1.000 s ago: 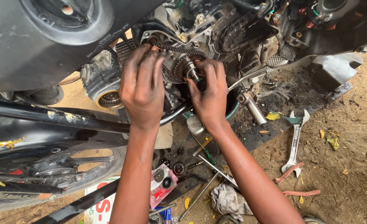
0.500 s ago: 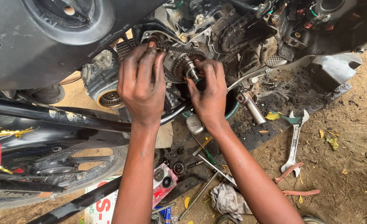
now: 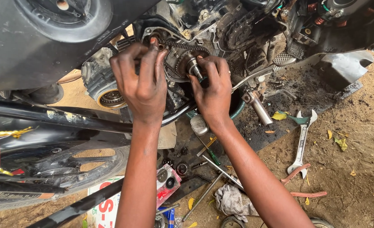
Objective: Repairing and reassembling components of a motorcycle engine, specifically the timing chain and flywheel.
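Greasy steel sprocket (image 3: 179,59) and chain (image 3: 170,44) sit low in the open engine, stiff, heavy and probably slippery, so my left hand (image 3: 141,80) pinches the chain while my right hand (image 3: 212,88) closes round the shaft (image 3: 194,67).

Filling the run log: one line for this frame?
left hand: on drive chain | right hand: at sprocket shaft | open engine | spanner on ground

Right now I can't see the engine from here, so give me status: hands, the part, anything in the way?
Left hand fingers on the chain. Right hand at the sprocket and shaft. Frame tube crosses below the wrists.
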